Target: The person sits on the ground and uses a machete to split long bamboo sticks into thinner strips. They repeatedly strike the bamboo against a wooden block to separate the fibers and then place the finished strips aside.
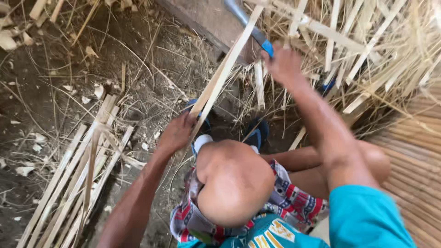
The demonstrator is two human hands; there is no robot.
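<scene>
Both hands work at mid-frame: left hand [177, 133] grips the lower end of a bamboo strip [225, 69] slanting up-right, while right hand [282, 64], upper centre, clenches a blue-handled knife [250, 30] against that strip. Cut strips [73, 183] lie lower left.

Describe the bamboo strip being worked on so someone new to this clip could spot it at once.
Start at the bent knee in the lower middle, then go up to the left hand. The bamboo strip rises from that hand toward the blue-handled knife in the right hand. Unlike the strips on the ground, it is held up at a slant.
</scene>
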